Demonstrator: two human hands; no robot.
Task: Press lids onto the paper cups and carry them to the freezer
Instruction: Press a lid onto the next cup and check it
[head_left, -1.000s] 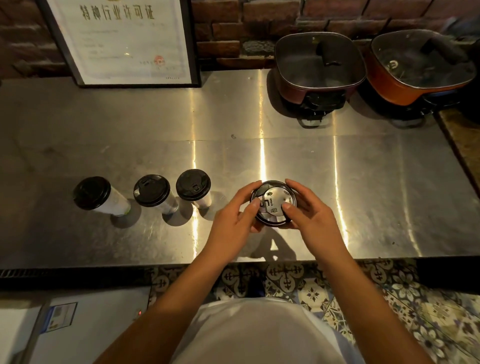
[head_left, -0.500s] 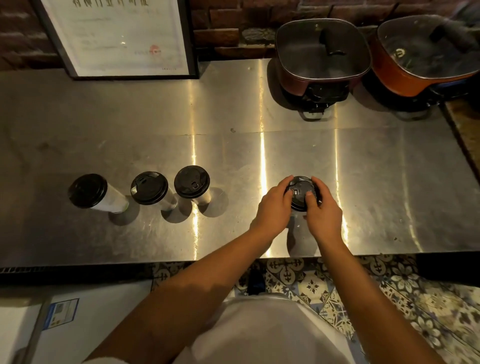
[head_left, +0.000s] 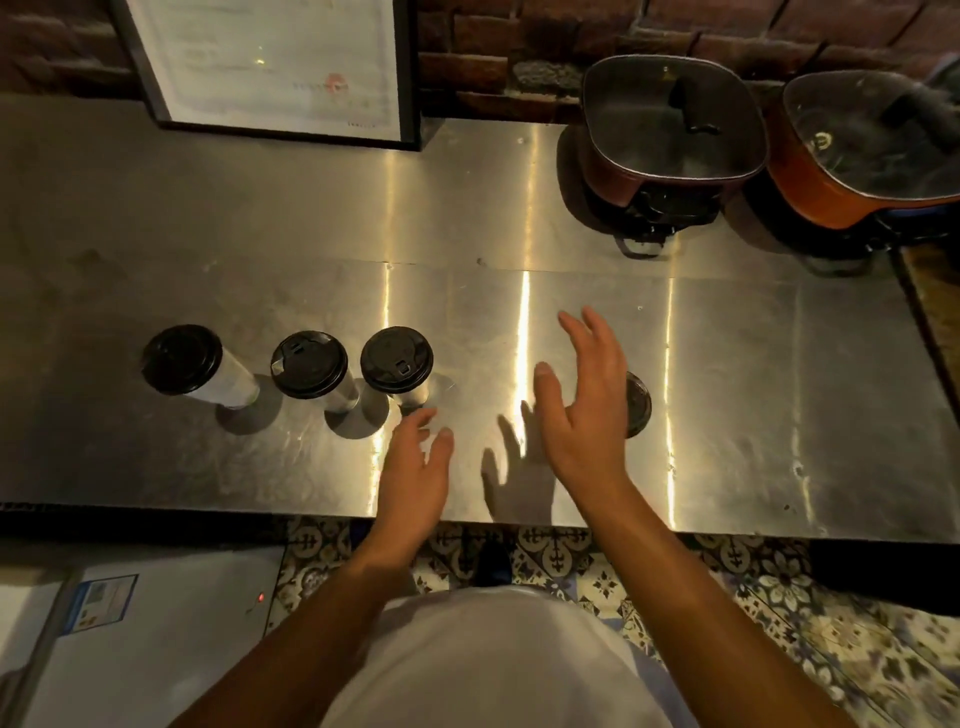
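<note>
Three white paper cups with black lids stand in a row on the steel counter: a left cup (head_left: 182, 358), a middle cup (head_left: 309, 365) and a right cup (head_left: 397, 359). A fourth lidded cup (head_left: 638, 405) stands further right, mostly hidden behind my right hand (head_left: 587, 410). That hand hovers above the counter with its fingers spread and holds nothing. My left hand (head_left: 415, 467) is lower, near the counter's front, fingers straight, its tips just short of the right cup of the row. It holds nothing either.
Two red electric pots with glass lids, one (head_left: 670, 130) beside the other (head_left: 872, 150), sit at the back right. A framed certificate (head_left: 270, 67) leans on the brick wall at the back left. The counter's front edge (head_left: 208, 512) runs below my hands; a white appliance top (head_left: 135, 623) lies lower left.
Both hands have let go of the fourth cup's lid and lifted off it. My left hand has swung left toward the row of three cups; my right hand has risen with fingers spread.
</note>
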